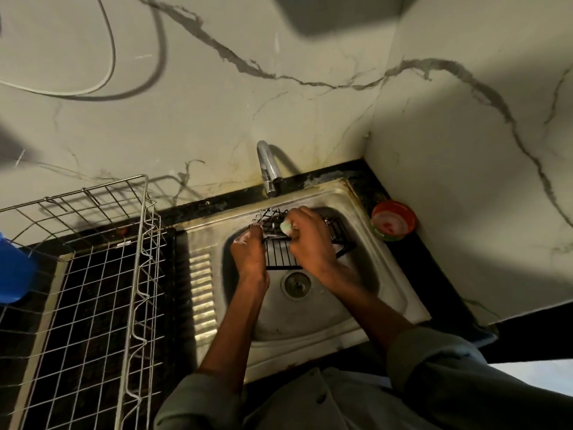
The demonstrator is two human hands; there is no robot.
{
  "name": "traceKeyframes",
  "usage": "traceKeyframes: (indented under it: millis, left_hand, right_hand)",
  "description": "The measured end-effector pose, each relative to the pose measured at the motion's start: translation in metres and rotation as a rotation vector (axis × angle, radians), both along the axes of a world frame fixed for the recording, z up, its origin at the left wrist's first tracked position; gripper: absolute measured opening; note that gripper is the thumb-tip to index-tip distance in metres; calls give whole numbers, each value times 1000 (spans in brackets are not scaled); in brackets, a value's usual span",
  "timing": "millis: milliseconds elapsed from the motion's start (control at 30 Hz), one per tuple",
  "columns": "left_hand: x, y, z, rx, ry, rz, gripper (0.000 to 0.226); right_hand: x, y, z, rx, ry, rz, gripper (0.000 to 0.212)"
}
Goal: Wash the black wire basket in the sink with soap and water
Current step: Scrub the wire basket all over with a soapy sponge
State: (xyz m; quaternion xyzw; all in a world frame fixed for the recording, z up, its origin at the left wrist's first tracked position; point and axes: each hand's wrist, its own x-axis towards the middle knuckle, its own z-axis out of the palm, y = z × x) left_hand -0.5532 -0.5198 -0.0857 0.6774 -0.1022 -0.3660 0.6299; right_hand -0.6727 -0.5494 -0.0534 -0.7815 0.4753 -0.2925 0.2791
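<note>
The black wire basket (280, 256) sits tilted in the steel sink (387, 274), under the tap (269, 169). My left hand (249, 254) grips the basket's left edge; foam clings to its fingers. My right hand (311, 240) lies over the basket's middle and holds a small pale green scrubber (286, 227) against the wires. Much of the basket is hidden under both hands. No running water is visible from the tap.
A silver wire dish rack (136, 274) stands on the dark counter left of the sink. A blue container (15, 271) sits at the far left edge. A red-rimmed bowl (393, 220) rests in the counter's back right corner. The drain (296, 284) lies below the basket.
</note>
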Motion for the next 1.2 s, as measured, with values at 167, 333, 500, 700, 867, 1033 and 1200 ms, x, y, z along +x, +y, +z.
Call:
traceKeyframes:
  millis: [167, 333, 500, 700, 867, 1033, 1200]
  left_hand:
    - [0, 9, -7, -8, 52, -2, 12]
    - [-12, 6, -13, -79, 29, -5, 26]
    - [-9, 5, -18, -81, 105, 107, 23]
    - [-7, 8, -14, -64, 158, 123, 18]
    - [-21, 11, -11, -98, 93, 68, 19]
    - [-23, 20, -15, -79, 40, 38, 18]
    - [-18, 20, -13, -95, -40, 2, 14]
  right_hand:
    - [-34, -16, -21, 118, 117, -261, 32]
    - [-6, 9, -11, 20, 13, -194, 33]
    - [-14, 9, -13, -142, 123, -51, 34]
    - [-72, -16, -40, 95, 194, -468, 33]
    - [-2, 19, -11, -41, 8, -20, 38]
    - [-3, -16, -10, -44, 180, -219, 31]
    - [-5, -7, -7, -23, 151, -161, 33]
